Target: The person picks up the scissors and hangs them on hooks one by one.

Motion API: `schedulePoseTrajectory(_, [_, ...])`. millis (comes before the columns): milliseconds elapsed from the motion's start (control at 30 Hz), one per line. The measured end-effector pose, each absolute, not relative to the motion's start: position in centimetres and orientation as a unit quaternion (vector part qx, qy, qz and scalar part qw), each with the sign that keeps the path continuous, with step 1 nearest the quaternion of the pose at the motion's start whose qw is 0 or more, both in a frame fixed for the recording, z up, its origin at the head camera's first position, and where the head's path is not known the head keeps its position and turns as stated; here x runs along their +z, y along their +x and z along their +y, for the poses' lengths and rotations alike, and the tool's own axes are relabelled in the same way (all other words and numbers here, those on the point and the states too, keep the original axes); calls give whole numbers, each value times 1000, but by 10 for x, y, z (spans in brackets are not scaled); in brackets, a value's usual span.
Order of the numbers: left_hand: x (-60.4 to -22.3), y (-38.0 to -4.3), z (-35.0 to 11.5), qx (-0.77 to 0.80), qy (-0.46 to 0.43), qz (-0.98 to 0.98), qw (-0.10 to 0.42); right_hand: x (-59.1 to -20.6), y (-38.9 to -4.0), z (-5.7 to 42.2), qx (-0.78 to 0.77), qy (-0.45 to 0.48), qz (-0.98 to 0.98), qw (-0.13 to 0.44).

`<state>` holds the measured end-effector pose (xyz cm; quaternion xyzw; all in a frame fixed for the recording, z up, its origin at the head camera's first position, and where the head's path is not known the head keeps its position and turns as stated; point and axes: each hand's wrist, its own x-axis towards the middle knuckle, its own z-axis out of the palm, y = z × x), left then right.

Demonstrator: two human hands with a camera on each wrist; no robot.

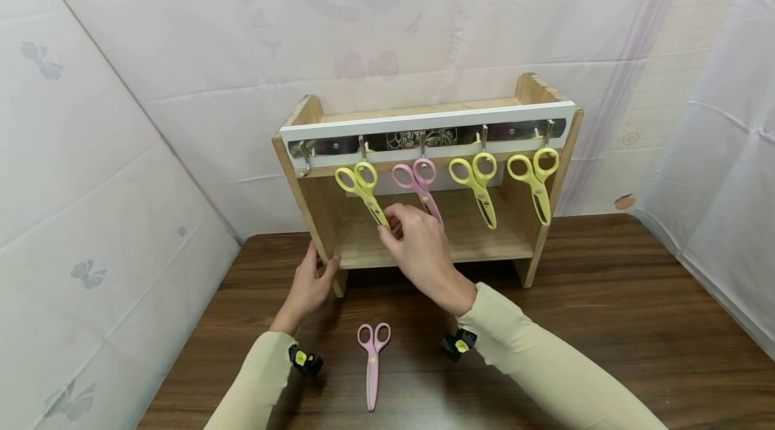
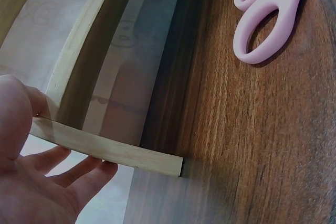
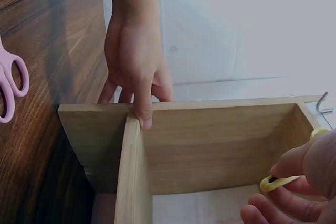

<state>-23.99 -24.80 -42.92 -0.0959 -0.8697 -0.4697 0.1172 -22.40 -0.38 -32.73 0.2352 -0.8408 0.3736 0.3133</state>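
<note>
My right hand (image 1: 420, 245) pinches the blade end of a pair of yellow scissors (image 1: 362, 186), whose handle loop is at the second hook from the left. In the right wrist view, the yellow tip (image 3: 269, 184) shows between thumb and fingers. With thumb in front and fingers behind, my left hand (image 1: 310, 285) grips the lower left side panel of the wooden shelf (image 1: 315, 215). Pink scissors (image 1: 415, 177) hang from the middle hook, partly behind my right hand. Two more yellow scissors (image 1: 475, 177) (image 1: 535, 174) hang on the right hooks.
At the far left of the rack, a bare hook (image 1: 305, 159) sticks out of the white rail (image 1: 424, 119). Another pair of pink scissors (image 1: 373, 359) lies on the dark wood table (image 1: 605, 322), between my forearms. Patterned cloth (image 1: 212, 46) covers the walls behind and beside the shelf.
</note>
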Motion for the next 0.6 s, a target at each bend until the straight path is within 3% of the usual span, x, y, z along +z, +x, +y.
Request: schedulePoseTrajectory(600, [-429, -240, -248, -469, -97, -870, 115, -329, -220, 0, 348, 233, -862, 287])
